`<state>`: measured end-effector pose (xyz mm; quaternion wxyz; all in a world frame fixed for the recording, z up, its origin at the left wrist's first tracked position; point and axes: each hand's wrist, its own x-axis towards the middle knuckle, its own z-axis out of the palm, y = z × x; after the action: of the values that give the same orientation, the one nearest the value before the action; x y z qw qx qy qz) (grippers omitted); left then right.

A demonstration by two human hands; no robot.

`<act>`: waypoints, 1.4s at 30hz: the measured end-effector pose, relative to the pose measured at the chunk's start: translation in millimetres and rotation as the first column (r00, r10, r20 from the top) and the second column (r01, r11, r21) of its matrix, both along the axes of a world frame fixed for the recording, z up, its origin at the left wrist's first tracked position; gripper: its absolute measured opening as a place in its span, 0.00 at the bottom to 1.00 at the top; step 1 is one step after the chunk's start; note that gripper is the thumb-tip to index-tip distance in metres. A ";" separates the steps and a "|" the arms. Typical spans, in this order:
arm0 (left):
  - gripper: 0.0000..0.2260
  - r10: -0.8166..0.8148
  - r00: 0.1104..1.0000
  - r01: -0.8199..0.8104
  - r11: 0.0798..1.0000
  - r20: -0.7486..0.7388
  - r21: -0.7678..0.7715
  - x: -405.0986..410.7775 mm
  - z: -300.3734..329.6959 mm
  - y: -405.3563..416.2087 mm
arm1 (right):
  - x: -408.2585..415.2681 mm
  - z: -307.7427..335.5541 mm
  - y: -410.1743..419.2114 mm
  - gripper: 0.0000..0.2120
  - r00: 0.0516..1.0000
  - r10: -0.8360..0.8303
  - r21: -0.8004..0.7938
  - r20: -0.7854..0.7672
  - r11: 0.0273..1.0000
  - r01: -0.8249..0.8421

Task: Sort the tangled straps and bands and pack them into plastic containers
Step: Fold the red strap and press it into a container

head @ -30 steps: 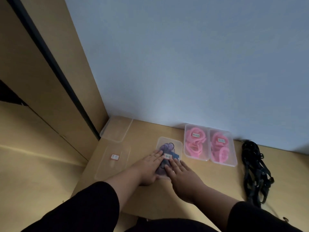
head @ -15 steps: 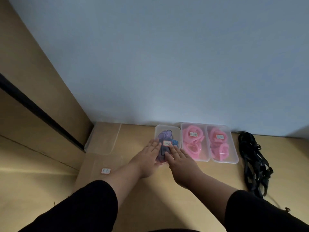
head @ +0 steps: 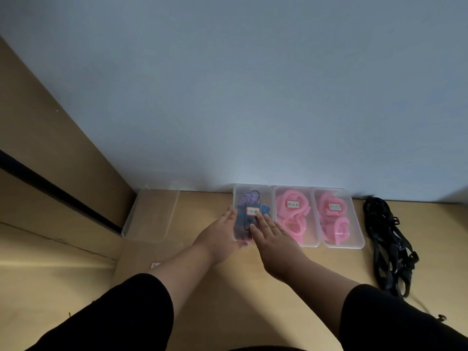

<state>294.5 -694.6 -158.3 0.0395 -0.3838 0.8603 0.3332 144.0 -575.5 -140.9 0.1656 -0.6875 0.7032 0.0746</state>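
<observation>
A lidded clear container of purple and blue bands (head: 250,198) stands against the wall, touching a row of two lidded containers of pink bands (head: 293,216) (head: 336,219). My left hand (head: 220,236) lies flat against its left side and near end. My right hand (head: 271,236) rests flat on its lid, fingertips by the white label. Neither hand grips anything. A tangle of black straps (head: 387,241) lies on the wooden table (head: 240,287) to the right.
An empty clear container (head: 152,214) sits in the left corner by the wooden side panel (head: 50,138). A clear lid with a label (head: 141,259) lies in front of it, partly under my left forearm. The blue-grey wall (head: 253,97) bounds the back.
Both hands have slid the purple-band container away from me, up to the wall and beside the pink containers. The camera has shifted left and forward.
</observation>
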 end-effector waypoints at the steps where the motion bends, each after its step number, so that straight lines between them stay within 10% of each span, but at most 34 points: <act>1: 0.45 0.000 1.000 0.000 1.000 -0.003 -0.001 -0.4 1.3 0.4 | -0.3 -1.1 0.0 0.42 1.000 -0.001 0.009 0.006 1.000 0.000; 5: 0.44 0.027 0.999 -0.027 1.000 -0.017 0.010 -0.3 10.3 5.9 | -3.2 2.4 -0.1 0.27 0.999 -0.034 0.007 -0.013 0.999 0.035; 20: 0.32 -0.140 0.989 0.129 0.974 -0.046 -0.188 -38.1 47.6 57.9 | -35.6 45.5 67.5 0.31 0.993 -0.079 0.012 -0.087 0.997 0.080; 42: 0.07 0.375 0.910 -0.274 0.865 0.178 -0.422 142.3 48.4 -6.7 | 73.1 57.2 5.4 0.30 0.986 0.149 -0.058 0.076 0.988 -0.144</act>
<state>436.8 -701.3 -109.8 0.0155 -0.5634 0.8192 0.1065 217.1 -570.1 -83.7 0.1698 -0.7438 0.6452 0.0405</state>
